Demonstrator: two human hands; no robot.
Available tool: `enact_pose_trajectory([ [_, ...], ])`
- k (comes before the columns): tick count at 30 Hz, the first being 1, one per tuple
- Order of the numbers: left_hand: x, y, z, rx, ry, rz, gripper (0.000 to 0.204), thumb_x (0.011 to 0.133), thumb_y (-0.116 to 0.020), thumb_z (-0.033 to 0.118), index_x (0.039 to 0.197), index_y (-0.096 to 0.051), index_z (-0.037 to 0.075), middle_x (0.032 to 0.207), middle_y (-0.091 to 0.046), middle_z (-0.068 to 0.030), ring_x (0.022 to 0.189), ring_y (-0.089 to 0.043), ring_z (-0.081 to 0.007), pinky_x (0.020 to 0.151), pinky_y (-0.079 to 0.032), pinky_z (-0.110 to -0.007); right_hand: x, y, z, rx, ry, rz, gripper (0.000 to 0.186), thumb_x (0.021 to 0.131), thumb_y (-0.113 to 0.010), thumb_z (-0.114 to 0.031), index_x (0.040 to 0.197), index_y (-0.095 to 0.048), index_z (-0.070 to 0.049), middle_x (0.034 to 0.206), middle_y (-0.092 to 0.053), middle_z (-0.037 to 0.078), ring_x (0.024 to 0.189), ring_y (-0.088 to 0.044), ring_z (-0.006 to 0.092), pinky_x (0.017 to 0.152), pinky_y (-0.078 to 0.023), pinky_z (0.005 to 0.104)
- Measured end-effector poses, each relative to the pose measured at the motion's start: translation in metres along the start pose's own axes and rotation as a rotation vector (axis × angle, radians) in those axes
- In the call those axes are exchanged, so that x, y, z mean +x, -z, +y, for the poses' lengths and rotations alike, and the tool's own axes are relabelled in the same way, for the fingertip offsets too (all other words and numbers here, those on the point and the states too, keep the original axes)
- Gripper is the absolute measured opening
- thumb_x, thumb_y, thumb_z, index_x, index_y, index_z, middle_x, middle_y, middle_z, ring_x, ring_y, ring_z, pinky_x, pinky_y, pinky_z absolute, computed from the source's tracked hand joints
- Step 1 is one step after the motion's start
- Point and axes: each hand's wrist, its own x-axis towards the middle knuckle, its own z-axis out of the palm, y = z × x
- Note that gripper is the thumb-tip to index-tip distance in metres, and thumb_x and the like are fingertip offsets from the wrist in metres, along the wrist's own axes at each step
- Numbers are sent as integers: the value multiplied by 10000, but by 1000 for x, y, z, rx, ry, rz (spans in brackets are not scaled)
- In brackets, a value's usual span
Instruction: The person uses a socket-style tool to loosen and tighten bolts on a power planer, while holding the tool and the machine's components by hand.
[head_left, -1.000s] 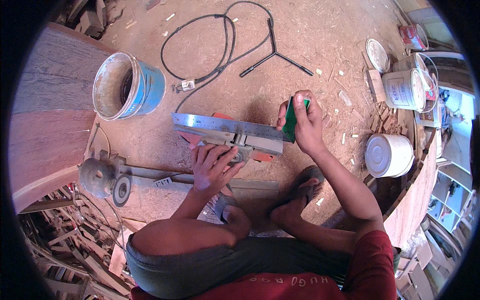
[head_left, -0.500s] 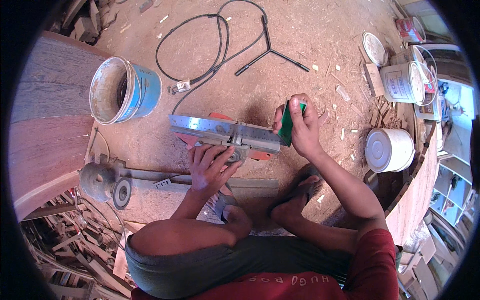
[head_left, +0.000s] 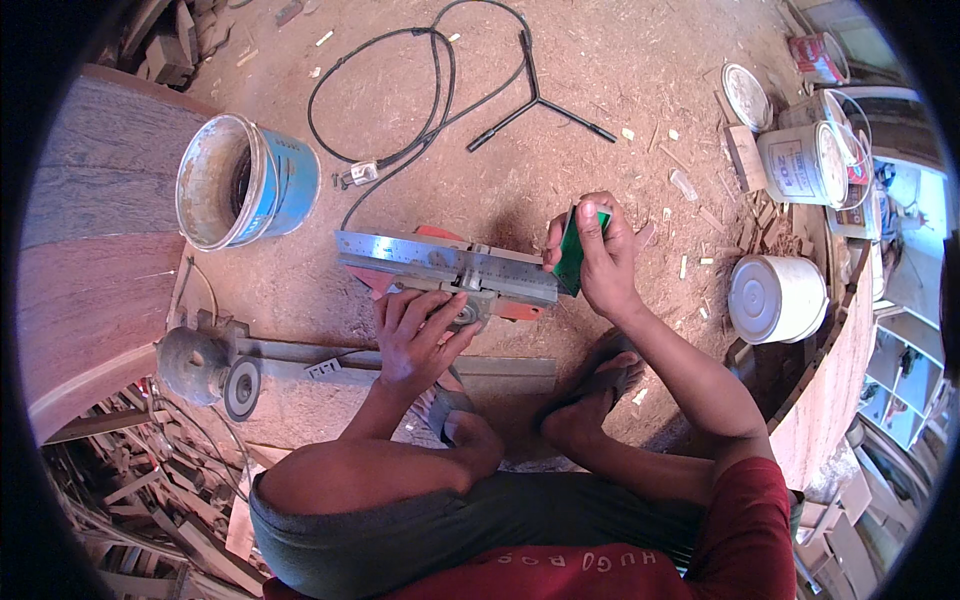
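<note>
A steel square with a ruled blade [head_left: 405, 250] and green stock [head_left: 570, 255] lies along the flat sole of an upturned power planer [head_left: 527, 312] with red-orange parts. My right hand [head_left: 605, 250] grips the green stock at the planer's right end, thumb along it. My left hand [head_left: 415, 340] rests over the planer's near side beside the middle, fingers bent over its grey body and knob. The planer sits over the dusty floor between my hands, with a black cord running away from it.
A blue bucket [head_left: 283, 175] stands left, beside a wooden panel [head_left: 110, 220]. A bench grinder [head_left: 195, 365] with a grey bar lies near left. White buckets [head_left: 775, 298] and offcuts line the right. Beyond lie a cable coil [head_left: 375, 160] and a black three-armed tool [head_left: 540, 105].
The view has shifted slightly. My right hand and the square have come a little lower toward me, with the blade still along the planer. My left hand keeps its place on the planer.
</note>
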Motion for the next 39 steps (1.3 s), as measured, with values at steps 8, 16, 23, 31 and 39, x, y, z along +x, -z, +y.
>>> enact_pose_trajectory([
  [8,-1,1,0,-15,11,-14,533,658,-944,217,1154,-775,118,1100,-692,-15,1048,-596,-244,933,-427,-441,0,-1,0,61,-1,8,253,1136,-469,-316,1108,-443,-66,817,-649,94,637,-630,130,593,-558,301],
  [16,-2,1,-1,-1,-12,-42,540,669,-929,191,1184,-779,131,1138,-688,-2,1063,-594,-240,940,-435,-442,0,-1,-1,-41,-12,15,272,1154,-395,-351,1095,-438,-89,805,-647,125,619,-635,172,602,-555,311],
  [23,-1,3,0,-12,-14,-55,536,667,-916,174,1184,-780,125,1140,-687,-5,1064,-594,-236,936,-436,-442,1,-1,-1,-21,-10,11,278,1151,-406,-358,1089,-442,-90,805,-648,124,618,-635,170,598,-559,314],
  [31,0,3,0,-1,-20,-73,528,667,-907,162,1179,-783,128,1142,-688,1,1062,-595,-235,938,-431,-441,1,1,0,63,-7,20,258,1136,-472,-314,1080,-453,-63,808,-651,96,631,-628,127,588,-553,298],
  [39,1,6,1,32,-46,-96,545,658,-889,150,1192,-782,164,1168,-679,11,1075,-589,-228,943,-428,-447,0,1,1,55,-17,30,249,1135,-478,-307,1083,-458,-65,814,-653,101,622,-630,140,589,-555,302],
])
